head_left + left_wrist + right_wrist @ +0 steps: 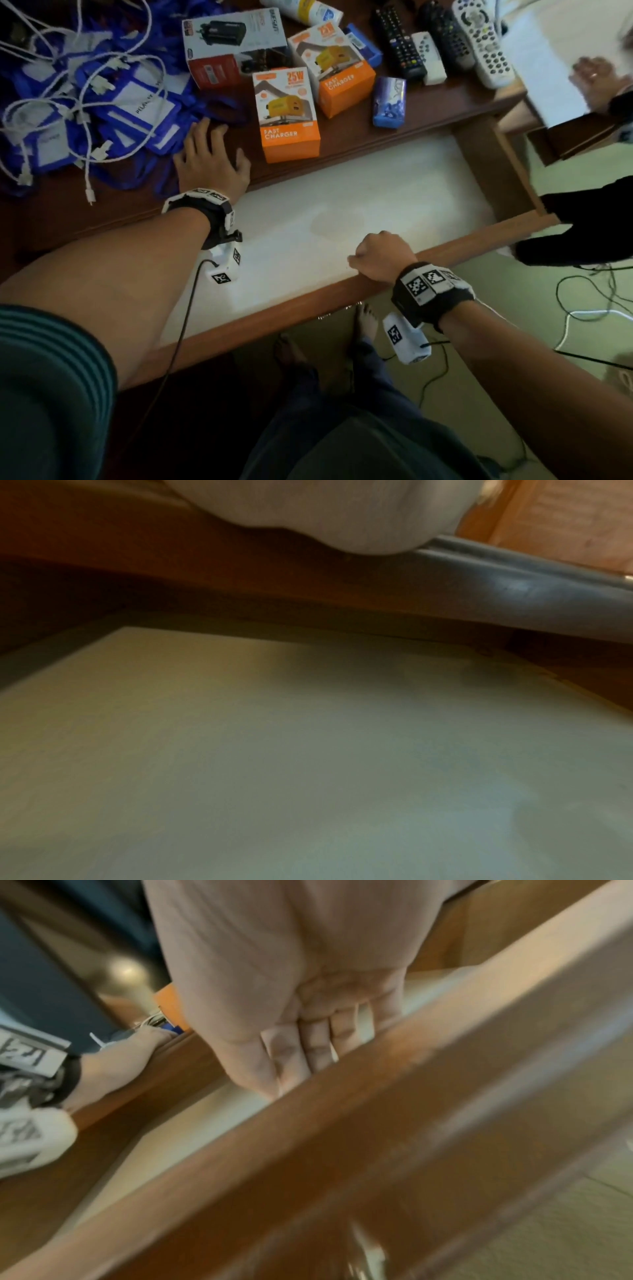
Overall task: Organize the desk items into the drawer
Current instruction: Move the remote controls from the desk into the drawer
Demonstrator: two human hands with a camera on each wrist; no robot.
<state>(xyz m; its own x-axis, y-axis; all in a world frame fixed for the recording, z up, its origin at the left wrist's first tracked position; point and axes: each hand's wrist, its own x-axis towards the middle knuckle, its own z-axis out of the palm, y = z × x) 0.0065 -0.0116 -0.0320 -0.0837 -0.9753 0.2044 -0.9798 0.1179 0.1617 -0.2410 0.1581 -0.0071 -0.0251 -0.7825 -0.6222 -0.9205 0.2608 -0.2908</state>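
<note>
Hooking my right hand [380, 257] over the open drawer [445, 251] front, fingers apparently curled on its rim. My left hand [212, 161] lies flat on the desk [428, 113]. The orange charger box [287, 116] looks light, stiff; grip its sides.

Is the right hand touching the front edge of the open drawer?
Touching. In the head view the right hand rests on the drawer's front edge; the right wrist view shows its fingers curled over that edge.

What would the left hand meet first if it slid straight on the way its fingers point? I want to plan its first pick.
Probably the blue lanyard pile; the left hand lies flat with fingertips almost at its edge.
</note>
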